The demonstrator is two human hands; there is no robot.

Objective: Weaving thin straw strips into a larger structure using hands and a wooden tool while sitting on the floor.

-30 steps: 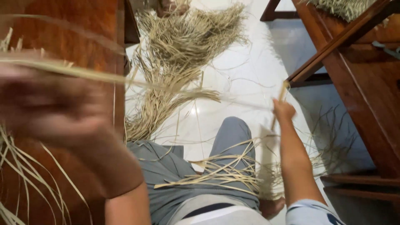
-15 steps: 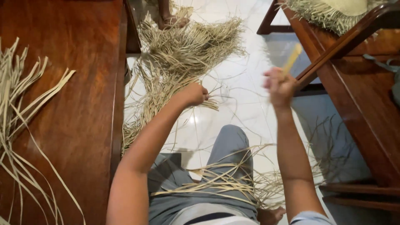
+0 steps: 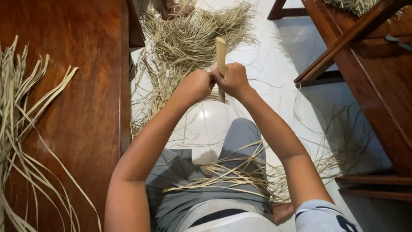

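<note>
Many loose straw strands (image 3: 189,47) beyond hands (image 3: 216,81)

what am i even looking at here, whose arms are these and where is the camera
There is no machine here. The camera sits on a person's head and looks down, so the two bare arms are that person's own, with their lap in grey trousers at the bottom.

The left hand and right hand meet in front of the body. The right hand grips a pale flat stick that stands upright out of the fist; the left hand is closed right against it, though what it pinches is too small to tell.

Dried straw-coloured strips lie across the lap. A bigger pile of straw is spread on the white floor, and longer strips lie on the wooden bench at the left.
</note>
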